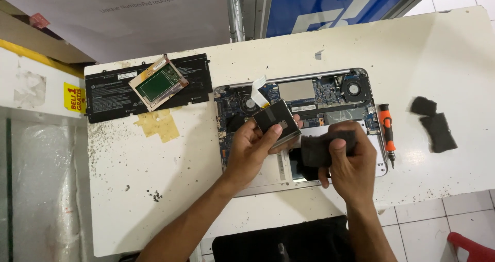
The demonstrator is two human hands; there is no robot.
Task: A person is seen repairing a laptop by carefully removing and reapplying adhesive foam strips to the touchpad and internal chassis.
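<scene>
Far left on white table (pixel 154 153): flat black battery pack (pixel 111 92), w/ green-faced trackpad board (pixel 158 83) lying tilted on its right part. Below that, yellowish tape patch (pixel 161 124); small dark screws (pixel 154 195) nearer front edge. Centre: opened laptop chassis (pixel 314 94), board and fan exposed, white ribbon cable (pixel 259 89) sticking up. Left hand (pixel 252 151) above chassis, thumb & fingers pinching black rectangular drive (pixel 277 120), held tilted, clear of the board. Right hand (pixel 350 164) just beside, fingers closed on dark foam pad (pixel 322 148), near drive's lower right corner; touching or not, can't tell. Right of chassis: orange-black screwdriver (pixel 386 133). Further right: two dark foam pieces (pixel 435 125), loose on table.
</scene>
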